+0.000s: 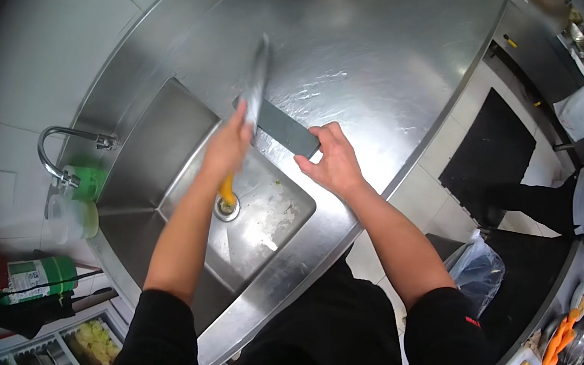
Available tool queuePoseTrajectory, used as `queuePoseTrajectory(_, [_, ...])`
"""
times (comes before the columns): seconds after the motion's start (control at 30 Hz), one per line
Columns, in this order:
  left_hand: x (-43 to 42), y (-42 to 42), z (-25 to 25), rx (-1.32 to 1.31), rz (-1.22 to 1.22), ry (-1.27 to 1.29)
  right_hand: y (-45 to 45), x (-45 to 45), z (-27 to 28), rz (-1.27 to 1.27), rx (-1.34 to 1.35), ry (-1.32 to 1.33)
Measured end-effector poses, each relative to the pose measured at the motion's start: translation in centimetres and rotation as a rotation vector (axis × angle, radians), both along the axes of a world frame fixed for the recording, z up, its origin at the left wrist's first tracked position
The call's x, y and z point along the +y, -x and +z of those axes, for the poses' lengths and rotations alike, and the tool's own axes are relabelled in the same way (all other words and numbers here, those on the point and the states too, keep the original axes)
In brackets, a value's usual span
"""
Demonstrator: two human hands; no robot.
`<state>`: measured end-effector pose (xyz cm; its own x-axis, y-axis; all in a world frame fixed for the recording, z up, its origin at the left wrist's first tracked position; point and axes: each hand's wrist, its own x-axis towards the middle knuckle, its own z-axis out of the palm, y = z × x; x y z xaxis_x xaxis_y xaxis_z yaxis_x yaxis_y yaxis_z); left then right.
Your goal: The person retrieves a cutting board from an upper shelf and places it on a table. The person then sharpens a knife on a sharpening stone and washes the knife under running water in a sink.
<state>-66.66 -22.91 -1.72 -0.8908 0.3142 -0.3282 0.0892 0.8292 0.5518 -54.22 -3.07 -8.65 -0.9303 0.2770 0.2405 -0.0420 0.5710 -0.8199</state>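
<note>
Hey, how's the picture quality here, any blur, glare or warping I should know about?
In the head view, blur smears the knife in the left hand, while the right hand and sharpening stone look crisper; in that same head view, glare whitens the steel counter near the stone, wide-angle distortion bows its edges, and the frame's corners go black.

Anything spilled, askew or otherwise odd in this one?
Mildly: pale blotches mark the sink floor beside the drain, against plainer steel; residue or glare, I cannot tell. The counter looks wet near the whetstone. Nothing else stands out.
</note>
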Motion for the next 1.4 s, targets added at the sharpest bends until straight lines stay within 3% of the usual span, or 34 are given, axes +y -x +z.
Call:
queuePoseTrajectory(0.07, [-4.1,-4.0,-5.1,0.276,-0.255,-0.028,0.1,-0.1,0.2,-0.021,-0.031,-0.023])
queuePoseTrajectory(0.17, [-5.9,-6.2,-4.1,0.190,-0.274,0.102,0.0,-0.8,0.9,-0.078,-0.014,-0.012])
queuePoseTrajectory(0.23, [-3.8,-2.7,-0.1,-0.053,-0.107,0.020,-0.4,-2.2,0.6,-0.076,0.002,0.006])
queuePoseTrajectory(0.3, [-1.9,2.2,-1.1,-0.025,0.021,-0.058,-0.3,-3.0,-0.3,-0.104,0.045,-0.011])
queuePoseTrajectory(0.4, [0.2,3.0,-0.9,0.009,0.024,-0.131,-0.9,-4.2,-0.5,-0.161,-0.001,-0.030])
queuePoseTrajectory(0.43, [-0.8,4.2,-5.2,0.124,-0.038,-0.211,-0.9,-4.0,-0.7,-0.151,-0.012,-0.006])
queuePoseTrajectory(0.47, [0.4,0.9,-2.3,0.066,-0.087,-0.026,-1.3,-3.8,-0.4,-0.145,0.033,0.014])
queuePoseTrajectory(0.53, [0.4,-2.7,-1.9,0.038,-0.219,0.012,-1.9,-3.5,0.3,-0.162,0.087,0.015])
queuePoseTrajectory(0.6, [-0.2,-1.0,-3.1,0.081,-0.227,-0.088,-1.8,-3.7,0.0,-0.173,0.050,0.014])
queuePoseTrajectory(0.67, [-0.2,4.3,-3.2,0.063,-0.105,-0.035,-1.3,-4.0,-0.2,-0.160,0.033,0.001])
queuePoseTrajectory(0.77, [-2.6,13.2,-12.5,0.570,-0.202,-0.170,-1.5,-3.7,0.0,-0.134,0.019,-0.013])
queuePoseTrajectory(0.87, [0.7,0.7,-2.9,0.148,-0.178,0.039,-1.7,-3.7,0.8,-0.139,-0.025,0.011])
queuePoseTrajectory(0.9, [0.9,-1.6,-1.4,0.129,-0.214,0.036,-2.0,-3.7,1.3,-0.132,-0.018,0.024])
queuePoseTrajectory(1.0, [-0.9,4.9,-4.5,0.320,-0.255,0.046,-1.8,-3.6,1.1,-0.132,0.001,0.024])
queuePoseTrajectory(1.1, [-0.5,6.3,-4.0,0.309,-0.119,0.034,-2.1,-3.6,1.5,-0.150,-0.011,0.045])
queuePoseTrajectory(1.2, [-1.0,6.2,-9.0,0.357,-0.188,0.065,-1.8,-3.6,1.1,-0.139,0.008,0.044])
queuePoseTrajectory(1.27, [0.1,1.7,-5.6,0.298,-0.270,0.131,-1.5,-3.5,0.5,-0.140,0.012,0.041])
queuePoseTrajectory(1.4, [-0.6,6.0,-3.9,0.251,-0.091,0.063,-1.6,-3.6,0.6,-0.132,0.008,0.063])
